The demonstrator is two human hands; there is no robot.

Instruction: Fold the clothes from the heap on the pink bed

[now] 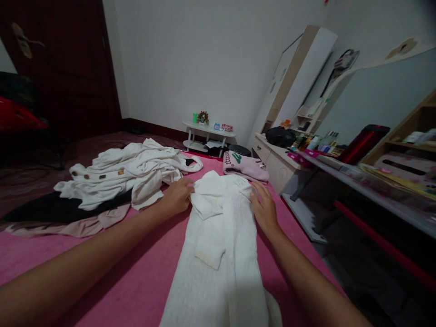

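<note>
A long white knit sweater [221,236] lies lengthwise on the pink bedding, its sleeves folded in over the body and a cuff showing near the middle. At its far left edge, my left hand [177,196] has its fingers closed on the fabric. My right hand [265,206] pinches the opposite far edge, with its fingertips partly hidden by the cloth. The near end of the sweater runs out of view at the bottom, where a loose flap sticks out at the right.
Left on the pink bedding [112,277] is a heap of white clothes [132,165] over black and pale pink garments. A folded pink garment [245,165] lies beyond the sweater. A small white table [207,129] stands by the wall; a cluttered dresser [272,156] and a desk flank the right.
</note>
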